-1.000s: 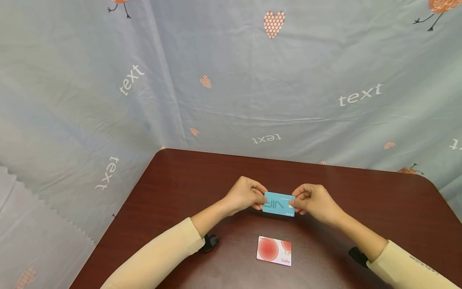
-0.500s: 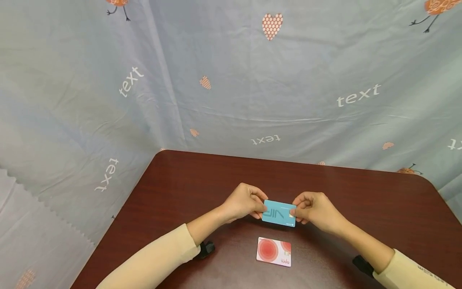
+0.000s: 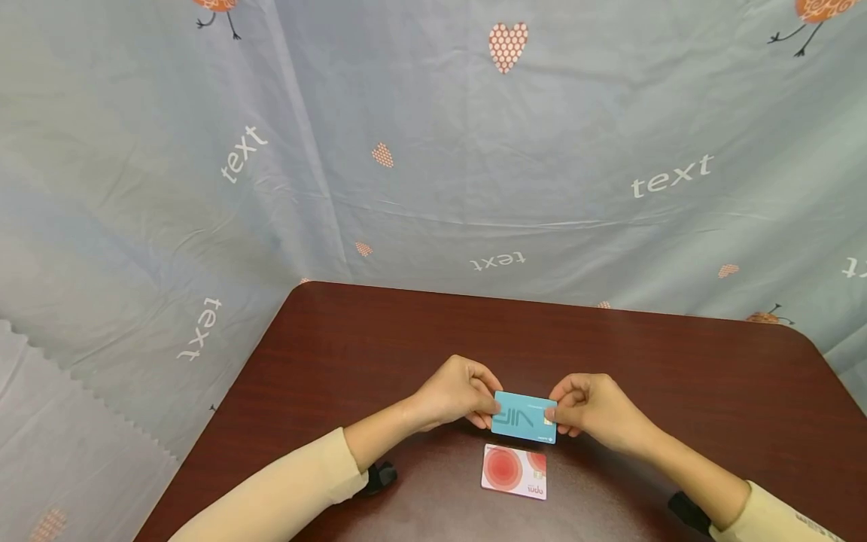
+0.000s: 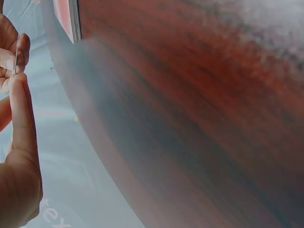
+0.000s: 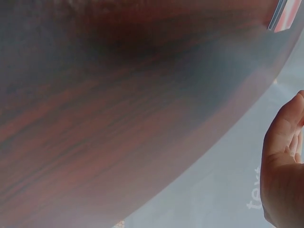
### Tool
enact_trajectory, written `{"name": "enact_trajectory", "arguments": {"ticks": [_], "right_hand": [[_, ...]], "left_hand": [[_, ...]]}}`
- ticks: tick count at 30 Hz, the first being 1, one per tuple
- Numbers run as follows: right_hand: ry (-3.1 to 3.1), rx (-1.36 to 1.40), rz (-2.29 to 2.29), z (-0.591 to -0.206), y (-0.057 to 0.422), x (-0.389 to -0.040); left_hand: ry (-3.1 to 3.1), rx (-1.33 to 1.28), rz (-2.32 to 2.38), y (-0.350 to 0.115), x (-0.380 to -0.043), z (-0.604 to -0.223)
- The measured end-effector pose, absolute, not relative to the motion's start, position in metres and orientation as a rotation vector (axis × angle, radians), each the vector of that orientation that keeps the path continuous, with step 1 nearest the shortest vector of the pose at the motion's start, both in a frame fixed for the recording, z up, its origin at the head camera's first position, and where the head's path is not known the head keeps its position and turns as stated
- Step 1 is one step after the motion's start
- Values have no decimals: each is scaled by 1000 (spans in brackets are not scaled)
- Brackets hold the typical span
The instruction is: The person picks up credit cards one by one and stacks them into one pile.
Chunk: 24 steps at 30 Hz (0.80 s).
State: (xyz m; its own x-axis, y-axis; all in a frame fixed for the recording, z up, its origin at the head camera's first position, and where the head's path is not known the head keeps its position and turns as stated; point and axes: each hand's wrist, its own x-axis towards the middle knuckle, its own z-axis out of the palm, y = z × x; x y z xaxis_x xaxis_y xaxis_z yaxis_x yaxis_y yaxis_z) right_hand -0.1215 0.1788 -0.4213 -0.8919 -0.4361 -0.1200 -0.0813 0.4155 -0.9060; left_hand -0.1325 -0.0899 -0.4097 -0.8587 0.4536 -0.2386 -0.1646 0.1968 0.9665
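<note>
A light blue card point(image 3: 520, 420) with a gold chip and the letters VIP is held up above the table between both hands. My left hand point(image 3: 455, 393) pinches its left edge between thumb and fingers, while my right hand point(image 3: 601, 412) pinches the right edge. Just nearer to me lies a white card with red circles point(image 3: 503, 468). From the left wrist view it tops a small stack of cards point(image 4: 74, 23), whose layered edge shows. The blue card point(image 4: 17, 53) appears edge-on there. In the right wrist view my thumb point(image 5: 281, 128) is seen, with the card out of sight.
The dark red-brown table point(image 3: 379, 324) has rounded far corners. Behind it and to the left hangs a pale blue printed curtain point(image 3: 420, 188). Black wrist straps point(image 3: 382, 477) show below the cream sleeves point(image 3: 284, 489).
Both hands have brought the blue card down the head view, closer to the red-circled card on the stack. That card stays where it was, and the grip looks the same.
</note>
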Motion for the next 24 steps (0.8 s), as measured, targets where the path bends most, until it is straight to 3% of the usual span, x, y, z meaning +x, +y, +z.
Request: {"name": "enact_trajectory", "arguments": {"ticks": [24], "right_hand": [[2236,-530,-1451,-438,173,-100]], "left_hand": [[1978,226,1608,-92,-113,-418]]}}
